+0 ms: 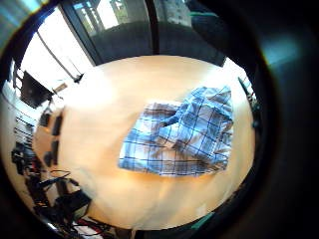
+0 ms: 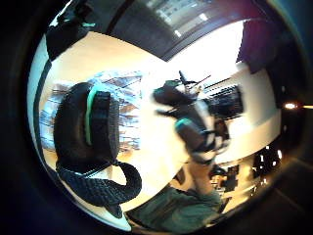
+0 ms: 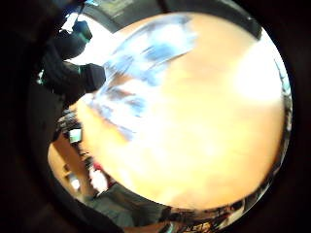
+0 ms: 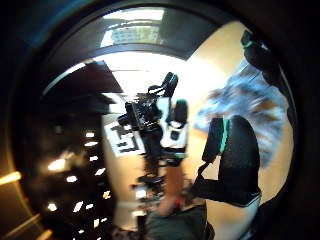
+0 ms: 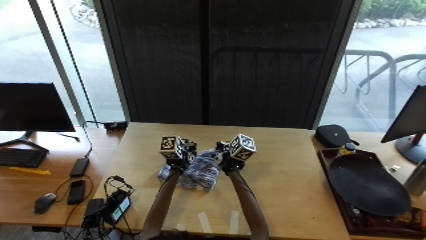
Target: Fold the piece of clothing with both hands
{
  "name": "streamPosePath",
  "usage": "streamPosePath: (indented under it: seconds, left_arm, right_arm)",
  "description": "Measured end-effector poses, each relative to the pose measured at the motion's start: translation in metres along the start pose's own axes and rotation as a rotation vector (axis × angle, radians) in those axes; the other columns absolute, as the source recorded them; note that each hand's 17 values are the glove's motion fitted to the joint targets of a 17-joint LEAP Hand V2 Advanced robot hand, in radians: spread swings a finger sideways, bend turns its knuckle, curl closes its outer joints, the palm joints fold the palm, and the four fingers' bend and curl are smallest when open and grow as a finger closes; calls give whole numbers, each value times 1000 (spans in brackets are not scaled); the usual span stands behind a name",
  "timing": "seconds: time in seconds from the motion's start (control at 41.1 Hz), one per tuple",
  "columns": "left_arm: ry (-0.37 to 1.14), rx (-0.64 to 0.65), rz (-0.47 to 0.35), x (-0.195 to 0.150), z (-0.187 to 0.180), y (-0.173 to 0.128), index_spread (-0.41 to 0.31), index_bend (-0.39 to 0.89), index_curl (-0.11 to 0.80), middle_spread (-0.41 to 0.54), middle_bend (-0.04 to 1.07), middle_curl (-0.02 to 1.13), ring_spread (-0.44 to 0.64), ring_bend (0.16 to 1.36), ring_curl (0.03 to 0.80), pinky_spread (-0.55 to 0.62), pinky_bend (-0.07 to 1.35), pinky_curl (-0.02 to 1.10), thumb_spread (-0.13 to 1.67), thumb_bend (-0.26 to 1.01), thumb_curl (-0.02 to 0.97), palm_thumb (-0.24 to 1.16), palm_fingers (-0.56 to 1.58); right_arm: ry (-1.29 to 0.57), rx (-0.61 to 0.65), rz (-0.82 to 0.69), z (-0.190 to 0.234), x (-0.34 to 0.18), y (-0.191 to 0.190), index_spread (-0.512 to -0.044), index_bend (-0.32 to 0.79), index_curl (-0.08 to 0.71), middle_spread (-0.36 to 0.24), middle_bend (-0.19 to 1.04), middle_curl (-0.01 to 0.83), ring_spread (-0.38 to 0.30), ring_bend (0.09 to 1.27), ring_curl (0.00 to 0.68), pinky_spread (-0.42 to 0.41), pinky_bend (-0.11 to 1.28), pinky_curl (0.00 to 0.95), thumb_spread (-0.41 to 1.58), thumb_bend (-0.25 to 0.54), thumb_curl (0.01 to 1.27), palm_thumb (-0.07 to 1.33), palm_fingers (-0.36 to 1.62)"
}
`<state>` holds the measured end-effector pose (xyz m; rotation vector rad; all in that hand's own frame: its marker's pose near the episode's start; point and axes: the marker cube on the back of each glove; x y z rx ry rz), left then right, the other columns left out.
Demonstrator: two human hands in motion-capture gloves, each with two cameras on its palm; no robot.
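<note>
A blue plaid garment (image 5: 198,175) lies partly folded and rumpled on the wooden table (image 5: 286,170). In the outside view my left hand (image 5: 174,159) hovers at its left far edge and my right hand (image 5: 231,161) at its right far edge. The left little finger side palm view shows the garment (image 1: 179,137) lying on the table some way below the palm, with no fingers on it. The left thumb (image 2: 88,127) and the right thumb (image 4: 235,155) look straight and hold nothing. Beyond the right thumb the garment (image 4: 250,100) is blurred.
A black tray (image 5: 366,185) with a dark oval dish and a black case (image 5: 335,135) stand at the table's right, beside a monitor (image 5: 413,120). On the left side desk are another monitor (image 5: 33,107), a mouse (image 5: 44,201) and cabled devices (image 5: 110,205).
</note>
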<state>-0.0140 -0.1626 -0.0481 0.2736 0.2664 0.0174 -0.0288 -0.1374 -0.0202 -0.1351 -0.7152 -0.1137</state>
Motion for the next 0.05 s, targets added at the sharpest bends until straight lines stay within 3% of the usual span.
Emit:
streamPosePath:
  seconds: [0.024,0.049]
  left_arm:
    - [-35,-4,13,1,1,-1,-170,176,437,-97,217,425,144,347,329,372,163,255,1412,10,253,257,592]
    - [-70,-18,13,1,4,-1,-170,177,437,-98,215,426,144,348,330,375,161,253,1412,9,254,258,590]
  right_arm:
    - [90,29,21,-10,4,0,-239,110,113,-40,283,464,-84,573,419,-38,698,364,1186,-11,600,878,767]
    - [148,39,19,-19,6,2,-243,137,123,-37,274,459,-74,531,400,-3,672,349,1201,-29,589,841,731]
